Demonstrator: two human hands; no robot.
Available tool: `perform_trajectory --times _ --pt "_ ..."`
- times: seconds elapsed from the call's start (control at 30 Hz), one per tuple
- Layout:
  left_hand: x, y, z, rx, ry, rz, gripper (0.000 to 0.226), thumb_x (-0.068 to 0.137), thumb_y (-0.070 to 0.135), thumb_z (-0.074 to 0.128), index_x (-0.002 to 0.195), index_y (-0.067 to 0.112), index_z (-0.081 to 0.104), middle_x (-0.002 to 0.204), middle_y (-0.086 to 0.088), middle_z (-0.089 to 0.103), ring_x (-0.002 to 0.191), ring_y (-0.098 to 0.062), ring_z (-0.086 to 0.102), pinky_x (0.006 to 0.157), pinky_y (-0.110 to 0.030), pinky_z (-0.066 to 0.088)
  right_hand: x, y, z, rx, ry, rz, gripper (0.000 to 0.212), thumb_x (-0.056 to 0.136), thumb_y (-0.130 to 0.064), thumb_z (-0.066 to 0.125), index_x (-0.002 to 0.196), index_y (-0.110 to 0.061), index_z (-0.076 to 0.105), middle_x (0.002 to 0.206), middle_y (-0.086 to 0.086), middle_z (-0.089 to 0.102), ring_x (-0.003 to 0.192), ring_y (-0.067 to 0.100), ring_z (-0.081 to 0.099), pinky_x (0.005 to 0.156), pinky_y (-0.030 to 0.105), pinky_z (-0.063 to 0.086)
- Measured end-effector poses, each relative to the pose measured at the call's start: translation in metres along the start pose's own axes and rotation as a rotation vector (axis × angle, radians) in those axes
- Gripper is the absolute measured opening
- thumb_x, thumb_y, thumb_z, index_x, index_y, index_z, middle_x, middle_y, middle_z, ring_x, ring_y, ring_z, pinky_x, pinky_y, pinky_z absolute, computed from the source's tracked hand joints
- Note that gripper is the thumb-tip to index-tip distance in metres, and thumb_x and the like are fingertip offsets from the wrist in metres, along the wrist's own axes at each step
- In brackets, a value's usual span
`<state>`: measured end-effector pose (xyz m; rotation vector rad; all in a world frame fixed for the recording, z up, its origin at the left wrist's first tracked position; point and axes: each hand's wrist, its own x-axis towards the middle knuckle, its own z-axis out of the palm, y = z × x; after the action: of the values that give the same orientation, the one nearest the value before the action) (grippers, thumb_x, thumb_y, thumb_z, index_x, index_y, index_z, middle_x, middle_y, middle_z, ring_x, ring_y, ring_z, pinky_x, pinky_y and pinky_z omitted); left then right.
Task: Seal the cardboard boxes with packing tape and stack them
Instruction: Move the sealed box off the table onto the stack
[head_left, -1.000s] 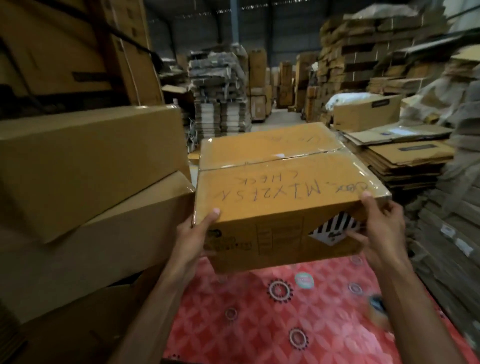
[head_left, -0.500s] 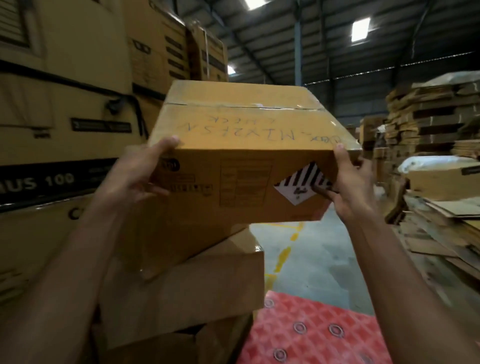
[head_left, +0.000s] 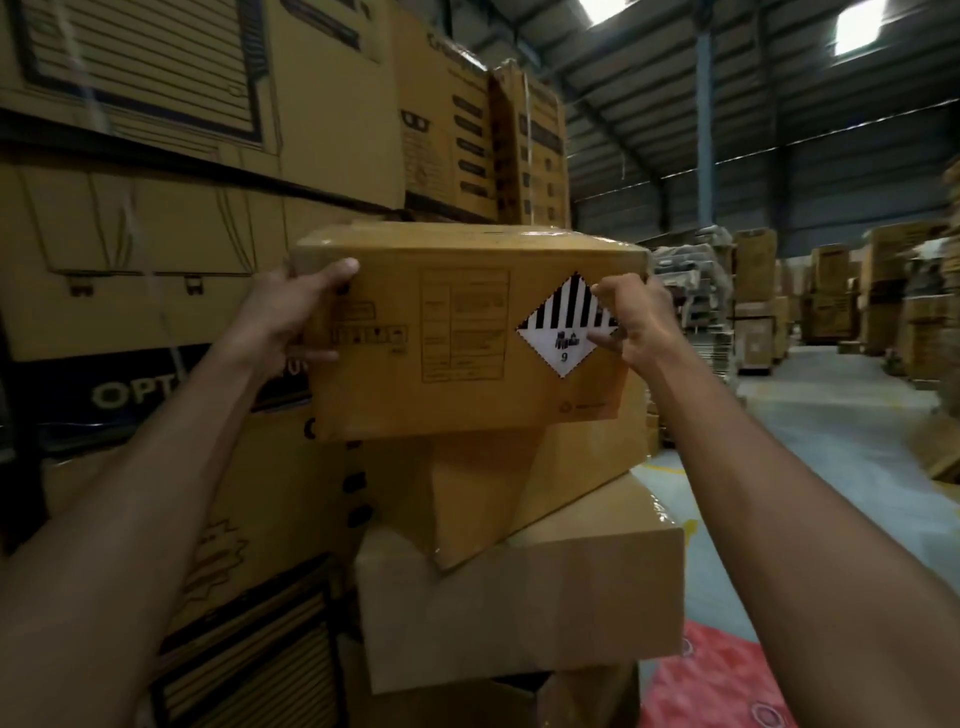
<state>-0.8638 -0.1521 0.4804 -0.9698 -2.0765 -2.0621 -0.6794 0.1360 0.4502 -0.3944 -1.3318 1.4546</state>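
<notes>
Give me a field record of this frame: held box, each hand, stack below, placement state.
held box: labelled box, striped diamond label on near face
left hand: grips box's left near corner
right hand: grips right near edge, fingers over label
below: tilted box on larger pale box
resting on stack: cannot tell
floor: red mat, lower right

Red patterned mat (head_left: 717, 686) near right, grey concrete floor (head_left: 831, 415) beyond, blue steel column (head_left: 705, 130) far, bright skylights (head_left: 857, 23) overhead.

Left hand (head_left: 291, 306), right hand (head_left: 636, 317) grip sealed box (head_left: 457, 353) — atop tilted box (head_left: 519, 493), stack.
</notes>
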Motion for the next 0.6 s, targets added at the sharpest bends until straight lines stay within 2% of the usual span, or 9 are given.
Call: perform_trajectory --times 0.07,0.1,0.17,0.23,0.27,0.3,0.37,0.43,0.6 --pt "0.007 -0.012 0.002 0.029 -0.01 0.092 0.053 0.083 0.045 0.078 0.131 0.033 0.057 0.122 0.008 0.065 0.114 -0.019 0.063 0.071 -0.038 0.062 0.006 0.004 0.009 -0.143 -0.006 -0.05 0.064 0.078 -0.015 0.064 0.14 -0.028 0.05 0.12 0.003 0.063 0.113 0.026 0.062 0.092 0.049 0.057" --pt "0.012 -0.022 0.005 0.044 -0.027 0.137 0.057 0.084 0.04 0.078 0.135 0.034 0.054 0.124 0.01 0.064 0.116 -0.018 0.063 0.077 -0.037 0.06 0.006 0.005 0.014 -0.213 -0.022 -0.08 0.067 0.079 -0.013 0.063 0.143 -0.026 0.049 0.127 0.005 0.062 0.12 0.027 0.059 0.1 0.05 0.052" --pt "0.017 -0.047 0.012 0.121 -0.054 0.205 0.081 0.084 0.033 0.079 0.15 0.044 0.033 0.137 0.01 0.058 0.126 -0.02 0.057 0.093 -0.049 0.055 0.002 0.013 0.026 -0.319 -0.106 -0.132 0.069 0.084 -0.009 0.063 0.15 -0.019 0.043 0.148 0.005 0.051 0.128 0.026 0.055 0.106 0.046 0.049" --pt "0.017 -0.076 0.024 0.353 0.008 0.247 0.107 0.084 0.037 0.078 0.155 0.052 -0.001 0.155 0.005 0.043 0.137 -0.029 0.047 0.104 -0.061 0.045 -0.009 0.033 0.042 -0.482 -0.236 -0.214 0.064 0.092 -0.006 0.061 0.151 -0.018 0.041 0.151 -0.003 0.045 0.113 0.015 0.062 0.09 0.026 0.057" --pt "0.014 -0.089 0.032 0.454 0.058 0.27 0.112 0.087 0.04 0.075 0.154 0.051 -0.013 0.162 0.003 0.033 0.139 -0.032 0.044 0.107 -0.061 0.042 -0.014 0.047 0.048 -0.587 -0.287 -0.265 0.065 0.093 -0.005 0.062 0.152 -0.019 0.039 0.152 -0.006 0.041 0.106 0.009 0.062 0.081 0.018 0.057" --pt "0.01 -0.1 0.04 0.502 0.105 0.312 0.11 0.091 0.042 0.07 0.154 0.047 -0.02 0.166 0.003 0.024 0.141 -0.032 0.042 0.108 -0.058 0.041 -0.016 0.063 0.054 -0.703 -0.312 -0.317 0.072 0.091 -0.005 0.064 0.155 -0.02 0.033 0.159 -0.003 0.034 0.114 0.01 0.059 0.086 0.017 0.054" --pt "0.008 -0.118 0.051 0.501 0.182 0.424 0.098 0.098 0.042 0.06 0.157 0.04 -0.019 0.169 0.003 0.014 0.141 -0.031 0.04 0.105 -0.053 0.042 -0.017 0.09 0.063 -0.895 -0.337 -0.379 0.094 0.088 -0.01 0.068 0.161 -0.028 0.011 0.169 -0.003 0.006 0.151 0.025 0.023 0.116 0.041 0.036" --pt "0.015 -0.131 0.053 0.502 0.228 0.447 0.091 0.101 0.041 0.055 0.158 0.04 -0.015 0.17 0.004 0.01 0.141 -0.032 0.039 0.102 -0.052 0.044 -0.013 0.108 0.066 -0.989 -0.349 -0.369 0.105 0.086 -0.014 0.067 0.16 -0.034 -0.005 0.169 -0.007 -0.012 0.156 0.028 -0.005 0.123 0.056 0.018" --pt "0.042 -0.13 0.054 0.619 0.233 0.277 0.087 0.103 0.04 0.053 0.157 0.042 -0.016 0.17 0.003 0.01 0.14 -0.037 0.04 0.105 -0.056 0.041 -0.011 0.119 0.072 -1.16 -0.414 -0.366 0.101 0.091 -0.013 0.061 0.159 -0.037 -0.01 0.168 -0.004 -0.018 0.155 0.031 -0.011 0.123 0.06 0.016"
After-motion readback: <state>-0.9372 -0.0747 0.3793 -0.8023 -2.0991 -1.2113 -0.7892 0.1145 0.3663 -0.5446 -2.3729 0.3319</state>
